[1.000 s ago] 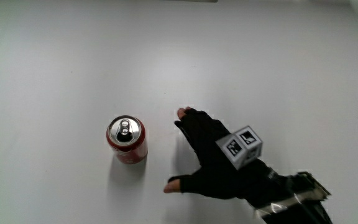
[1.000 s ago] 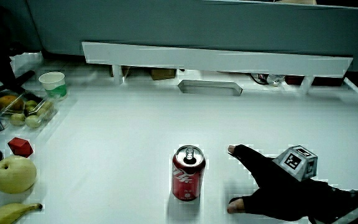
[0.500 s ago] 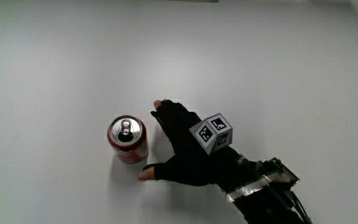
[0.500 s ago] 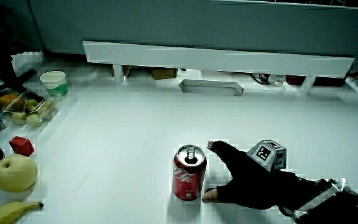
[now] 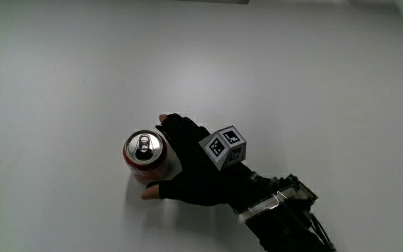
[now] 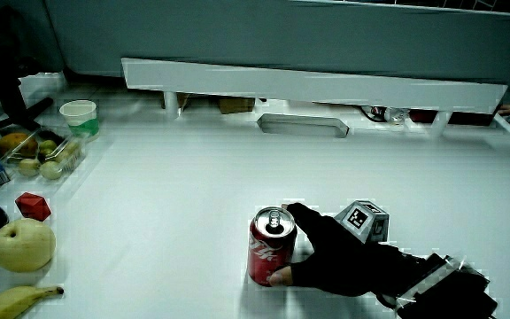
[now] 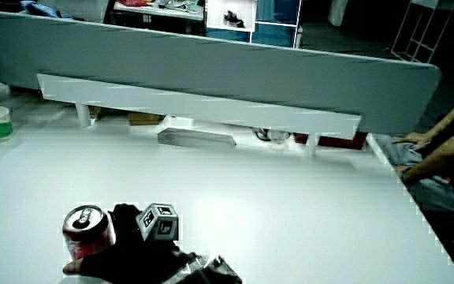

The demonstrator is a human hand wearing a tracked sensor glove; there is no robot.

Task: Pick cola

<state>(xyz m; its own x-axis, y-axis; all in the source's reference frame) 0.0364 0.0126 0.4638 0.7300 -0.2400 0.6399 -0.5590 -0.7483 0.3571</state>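
Observation:
A red cola can (image 5: 144, 150) with a silver top stands upright on the white table (image 5: 278, 77). It also shows in both side views (image 6: 268, 250) (image 7: 86, 229). The gloved hand (image 5: 182, 166) presses against the can's side. Its thumb wraps the side of the can nearer the person, and its forefinger curves round the side farther from the person. In both side views the hand (image 6: 330, 257) (image 7: 136, 246) rests low on the table beside the can. The patterned cube (image 5: 222, 147) sits on the back of the hand. The can has not left the table.
At the table's edge in a side view lie a banana (image 6: 14, 301), a yellow-green apple (image 6: 16, 246), a small red block (image 6: 31, 206), a tray of fruit (image 6: 38, 152) and a paper cup (image 6: 79, 117). A low white partition (image 6: 317, 84) runs along the table farther away.
The hand slid across the table toward the can, from a gap beside it to contact. Its thumb and forefinger now curve round the can. The can stayed in place.

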